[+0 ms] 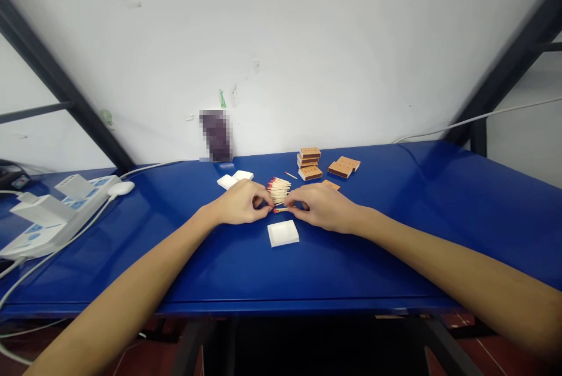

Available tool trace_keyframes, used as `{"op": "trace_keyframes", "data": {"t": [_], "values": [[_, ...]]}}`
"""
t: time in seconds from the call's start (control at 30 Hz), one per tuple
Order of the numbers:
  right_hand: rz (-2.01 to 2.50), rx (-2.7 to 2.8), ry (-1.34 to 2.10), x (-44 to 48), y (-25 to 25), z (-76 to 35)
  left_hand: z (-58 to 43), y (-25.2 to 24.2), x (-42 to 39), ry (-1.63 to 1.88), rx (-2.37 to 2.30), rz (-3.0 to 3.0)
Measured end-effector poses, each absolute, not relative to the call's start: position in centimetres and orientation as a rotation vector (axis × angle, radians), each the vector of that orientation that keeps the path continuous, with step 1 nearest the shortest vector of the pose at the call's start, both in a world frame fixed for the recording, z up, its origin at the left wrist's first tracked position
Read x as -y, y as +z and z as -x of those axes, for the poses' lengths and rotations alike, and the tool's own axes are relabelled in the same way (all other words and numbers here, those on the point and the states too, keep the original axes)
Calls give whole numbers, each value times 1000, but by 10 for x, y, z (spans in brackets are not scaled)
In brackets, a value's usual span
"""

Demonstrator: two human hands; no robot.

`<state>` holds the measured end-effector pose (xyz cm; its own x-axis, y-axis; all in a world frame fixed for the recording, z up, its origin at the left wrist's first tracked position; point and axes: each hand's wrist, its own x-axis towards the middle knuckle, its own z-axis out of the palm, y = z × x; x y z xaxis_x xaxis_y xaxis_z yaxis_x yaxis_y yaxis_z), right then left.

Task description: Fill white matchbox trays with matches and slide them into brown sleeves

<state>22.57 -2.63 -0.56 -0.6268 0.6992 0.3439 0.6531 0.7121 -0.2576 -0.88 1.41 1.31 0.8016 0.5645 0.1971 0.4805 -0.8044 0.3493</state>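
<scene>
A pile of red-tipped matches (pixel 279 187) lies on the blue table between my two hands. My left hand (pixel 244 202) is closed in a pinch, its fingertips at the red heads of a few matches (pixel 280 209) in front of the pile. From the other side my right hand (pixel 327 207) pinches the plain ends of the same matches; its fingers partly hide them. Just nearer to me stands a white matchbox tray (pixel 283 233), its hollow facing up. Partly behind my left hand are two more white trays (pixel 227 181).
Matchboxes (pixel 309 172) are stacked behind the pile, with more matchboxes (pixel 345 166) to their right. One loose match (pixel 290 175) and an orange flat piece (pixel 331 184) lie nearby. A power strip (pixel 57 218) with plugs and cables occupies the left side. A wall (pixel 281 71) rises behind.
</scene>
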Motion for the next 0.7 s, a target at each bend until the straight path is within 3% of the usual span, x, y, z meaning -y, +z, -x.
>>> {"op": "trace_keyframes", "data": {"t": [0.7], "values": [[863, 2484, 232, 29, -6, -225, 6, 14, -9, 396, -731, -2652]]}}
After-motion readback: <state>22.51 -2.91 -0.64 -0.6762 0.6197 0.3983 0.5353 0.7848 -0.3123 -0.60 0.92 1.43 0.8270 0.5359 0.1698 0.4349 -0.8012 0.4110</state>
